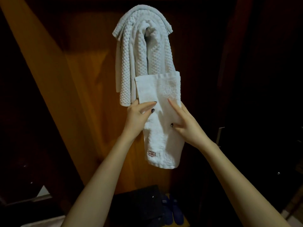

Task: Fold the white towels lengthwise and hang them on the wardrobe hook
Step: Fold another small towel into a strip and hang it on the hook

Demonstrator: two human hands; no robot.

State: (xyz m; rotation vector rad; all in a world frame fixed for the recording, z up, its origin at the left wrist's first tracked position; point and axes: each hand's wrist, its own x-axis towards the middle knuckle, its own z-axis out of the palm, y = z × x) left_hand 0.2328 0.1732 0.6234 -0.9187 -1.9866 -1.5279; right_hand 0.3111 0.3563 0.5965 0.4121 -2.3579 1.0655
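Two edges of folded towel (164, 89) pinched: left grip (139, 115) left edge, right grip (185, 124) right edge.

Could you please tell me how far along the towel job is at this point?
Done: the textured towel already hangs on the wardrobe. In hand: left hand and right hand hold the folded smooth towel just below it. Left: hanging that one.

waffle towel (129, 69) against wardrobe panel (91, 74)
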